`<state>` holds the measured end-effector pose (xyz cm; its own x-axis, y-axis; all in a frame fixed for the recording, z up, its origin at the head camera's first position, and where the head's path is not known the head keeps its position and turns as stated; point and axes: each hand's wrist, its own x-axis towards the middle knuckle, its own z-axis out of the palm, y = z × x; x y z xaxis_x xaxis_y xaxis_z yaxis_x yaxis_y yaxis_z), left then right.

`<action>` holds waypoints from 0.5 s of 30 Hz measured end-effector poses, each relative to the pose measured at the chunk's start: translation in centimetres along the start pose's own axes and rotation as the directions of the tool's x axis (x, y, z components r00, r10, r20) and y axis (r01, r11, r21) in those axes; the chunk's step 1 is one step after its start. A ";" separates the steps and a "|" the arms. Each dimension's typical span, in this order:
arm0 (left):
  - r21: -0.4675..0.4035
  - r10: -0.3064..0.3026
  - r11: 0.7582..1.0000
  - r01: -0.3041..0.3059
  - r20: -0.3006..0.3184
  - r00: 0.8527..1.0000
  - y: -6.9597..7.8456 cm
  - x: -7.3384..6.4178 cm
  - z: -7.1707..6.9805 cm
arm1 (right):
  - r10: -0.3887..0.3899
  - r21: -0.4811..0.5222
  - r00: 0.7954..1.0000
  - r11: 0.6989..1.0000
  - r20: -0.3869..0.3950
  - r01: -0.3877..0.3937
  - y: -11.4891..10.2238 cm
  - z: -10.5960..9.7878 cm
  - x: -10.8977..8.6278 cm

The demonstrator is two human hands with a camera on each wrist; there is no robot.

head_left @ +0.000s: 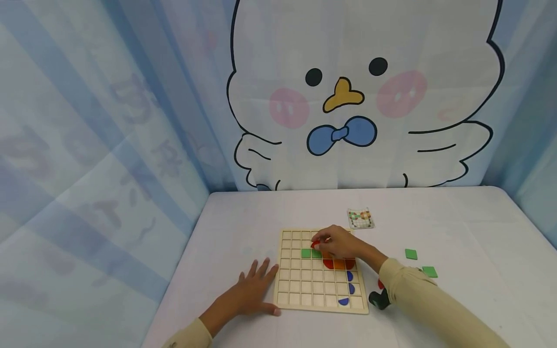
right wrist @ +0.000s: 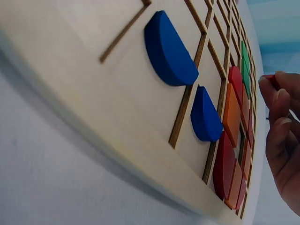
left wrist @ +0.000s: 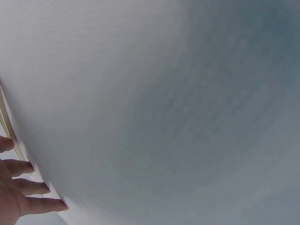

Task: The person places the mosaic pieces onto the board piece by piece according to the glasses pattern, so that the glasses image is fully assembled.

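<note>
A square wooden grid board (head_left: pixel 300 286) lies on the table, its cells divided by thin raised strips. My right hand (head_left: pixel 338 242) is over the board's far part and pinches a red piece (head_left: pixel 315 244) between thumb and fingers; the right wrist view shows it clear of the board. Close by sit green squares (head_left: pixel 306 253), with orange and red pieces (head_left: pixel 339 264) partly under the hand. Blue half-round pieces (right wrist: pixel 169 49) lie in cells along the right side. My left hand (head_left: pixel 254 290) is spread flat on the table, fingertips and thumb at the board's left edge.
Behind the board lies a small patterned card (head_left: pixel 360 218). Two loose green squares (head_left: pixel 411 254) are on the table to the right. A dark green object (head_left: pixel 379 299) and a red piece (head_left: pixel 380 284) lie beside the right forearm. Printed curtains (head_left: pixel 339 169) hang behind the table.
</note>
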<state>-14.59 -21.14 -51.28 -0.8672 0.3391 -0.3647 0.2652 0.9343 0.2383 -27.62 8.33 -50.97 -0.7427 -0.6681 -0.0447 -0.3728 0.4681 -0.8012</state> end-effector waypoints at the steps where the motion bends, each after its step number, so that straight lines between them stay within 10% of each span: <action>1: 0.001 -0.002 1.000 0.002 0.000 1.000 0.0 0.1 0.0 | 0.002 -0.002 1.000 1.000 -0.012 -0.002 0.0 0.2 0.2; 15: 0.028 -0.007 1.000 0.006 0.002 1.000 -0.1 0.3 0.2 | 0.050 -0.098 0.986 0.993 -0.161 -0.067 -1.1 2.6 2.3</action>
<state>-14.80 -21.15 -51.57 -0.8679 0.3333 -0.3683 0.2714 0.9392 0.2103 -27.49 4.77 -51.72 -0.8406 -0.5416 0.0120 -0.3751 0.5659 -0.7342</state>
